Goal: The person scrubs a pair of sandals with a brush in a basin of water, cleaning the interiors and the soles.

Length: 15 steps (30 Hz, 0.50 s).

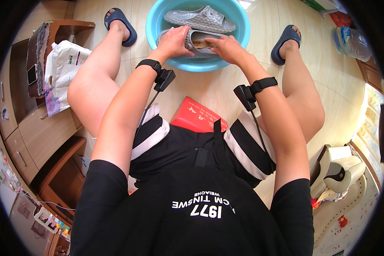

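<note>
A light-blue basin stands on the floor between my feet. Two grey, bumpy-textured slippers are in it. The far slipper lies wet on its own, touched by neither hand. Around the toe end of the near slipper my left hand is closed, thumb toward me. My right hand reaches in from the right, fingers closed on a flat brown brush that looks wooden. The brush lies in the near slipper's opening; its bristles are hidden.
A red box sits on the floor between my thighs. Left are a white bag and drawer cabinets. At the right are clear plastic bottles and a cream chair. My feet, in dark-blue slides, flank the basin.
</note>
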Motion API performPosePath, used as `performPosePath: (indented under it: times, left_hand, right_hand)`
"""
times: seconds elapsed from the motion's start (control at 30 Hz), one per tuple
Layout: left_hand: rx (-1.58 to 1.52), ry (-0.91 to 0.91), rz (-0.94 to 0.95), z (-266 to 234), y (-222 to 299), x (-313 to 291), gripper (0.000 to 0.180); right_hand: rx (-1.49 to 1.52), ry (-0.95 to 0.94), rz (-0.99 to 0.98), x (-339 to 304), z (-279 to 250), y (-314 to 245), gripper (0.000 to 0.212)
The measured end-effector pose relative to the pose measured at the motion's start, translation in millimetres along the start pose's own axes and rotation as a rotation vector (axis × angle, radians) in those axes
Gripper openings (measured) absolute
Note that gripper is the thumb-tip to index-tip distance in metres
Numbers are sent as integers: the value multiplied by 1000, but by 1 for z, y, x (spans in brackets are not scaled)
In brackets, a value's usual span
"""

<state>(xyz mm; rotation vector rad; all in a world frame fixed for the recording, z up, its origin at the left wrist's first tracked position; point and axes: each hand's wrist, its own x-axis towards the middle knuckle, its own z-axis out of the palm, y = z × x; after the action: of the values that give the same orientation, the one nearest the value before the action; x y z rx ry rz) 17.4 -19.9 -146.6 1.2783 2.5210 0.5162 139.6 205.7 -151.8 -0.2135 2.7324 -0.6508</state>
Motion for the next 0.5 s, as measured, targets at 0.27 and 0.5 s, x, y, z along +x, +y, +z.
performPosePath:
  times: [0.27,0.5]
  left_hand:
    - [1,-16,-4,-5,2,-1,86]
    - [3,-10,6,-3,1,-2,87]
  right_hand:
    - [25,140,55,8,13,-30,44]
    - [93,179,8,21,1,-46,44]
